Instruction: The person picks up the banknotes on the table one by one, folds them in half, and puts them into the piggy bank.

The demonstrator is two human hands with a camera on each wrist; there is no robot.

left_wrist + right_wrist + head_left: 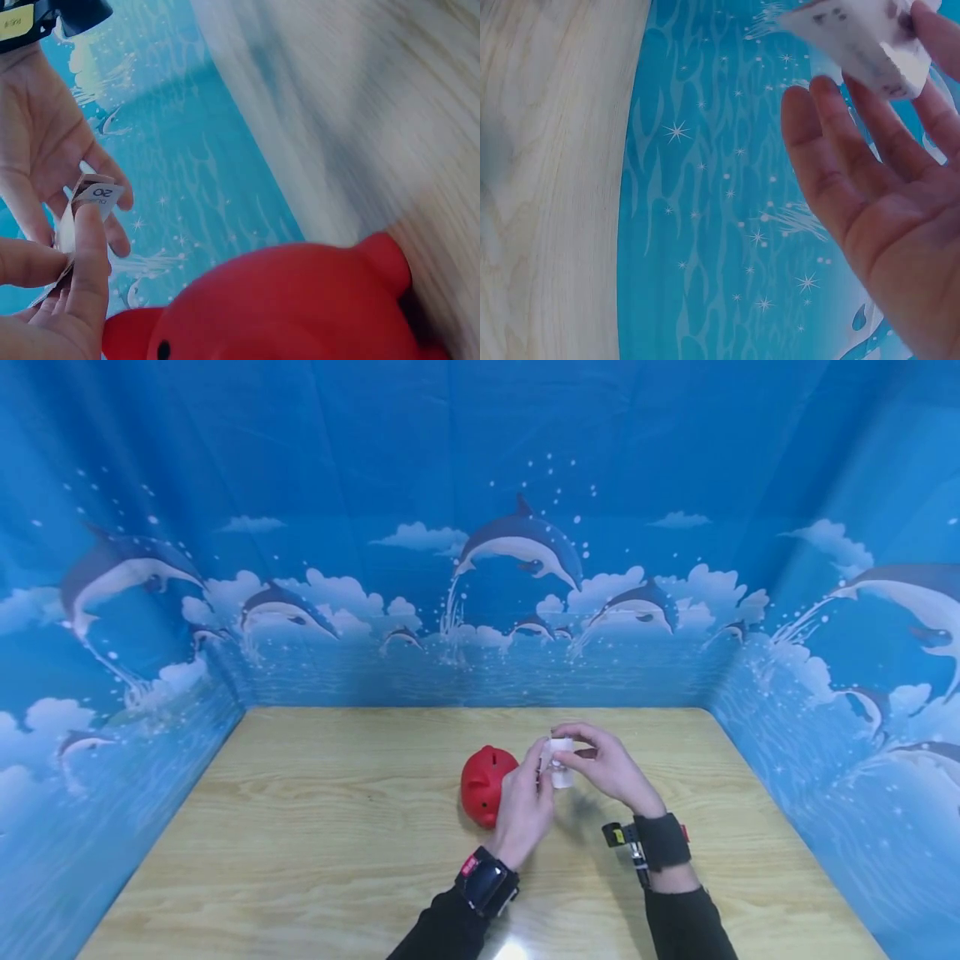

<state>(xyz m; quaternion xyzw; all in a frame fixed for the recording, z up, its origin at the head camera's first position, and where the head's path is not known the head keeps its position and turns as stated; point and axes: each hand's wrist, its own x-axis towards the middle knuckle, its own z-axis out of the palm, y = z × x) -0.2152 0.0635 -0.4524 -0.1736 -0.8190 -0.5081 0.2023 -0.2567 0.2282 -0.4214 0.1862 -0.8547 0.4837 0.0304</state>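
Note:
A folded banknote (562,772), pale and with a "20" showing in the left wrist view, is held up above the table between both hands. My left hand (522,814) pinches it between thumb and fingers. From the other side, my right hand (611,768) holds it with the thumb on its face and fingers behind; in the right wrist view the folded note (870,45) is partly cut off at the top. Close behind and left of the left hand stands a red piggy bank (487,781), its coin slot on top and its snout towards me.
The wooden table (315,827) stretches out on both sides of the hands. Blue curtains (375,460) printed with dolphins and clouds enclose it at the back and both sides. Camera straps (660,842) sit on both wrists.

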